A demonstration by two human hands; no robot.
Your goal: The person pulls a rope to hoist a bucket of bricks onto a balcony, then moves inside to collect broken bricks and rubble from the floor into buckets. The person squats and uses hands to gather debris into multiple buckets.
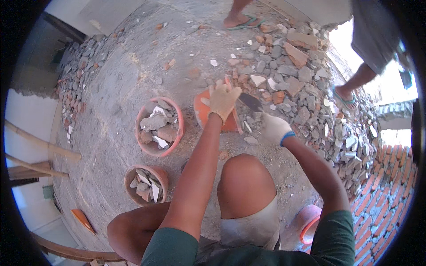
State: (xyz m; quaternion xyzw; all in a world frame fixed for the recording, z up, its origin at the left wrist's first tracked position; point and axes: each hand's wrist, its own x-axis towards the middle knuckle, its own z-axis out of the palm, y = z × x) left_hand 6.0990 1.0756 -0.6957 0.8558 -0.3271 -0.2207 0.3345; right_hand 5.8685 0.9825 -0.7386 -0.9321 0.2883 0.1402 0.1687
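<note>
My left hand [223,101], in a cream work glove, grips the upper side of an orange bucket [202,111]. The bucket lies tipped on the ground, its mouth turned right toward the rubble. In a pale glove with a blue cuff, my right hand [274,127] is closed on a trowel, its handle hidden by my fingers. The dark trowel blade [251,102] points up and left, close to the bucket's rim. Beside it spreads a heap of rubble [288,84], made of broken brick, grey mortar and white chips.
Left of me stand two rubble-filled buckets, a larger one [181,126] and a smaller one [163,177]. Another bucket [306,224] is by my right side. A person's sandalled foot [242,21] is beyond the heap; another leg [355,84] stands right. Poles [44,139] jut in left.
</note>
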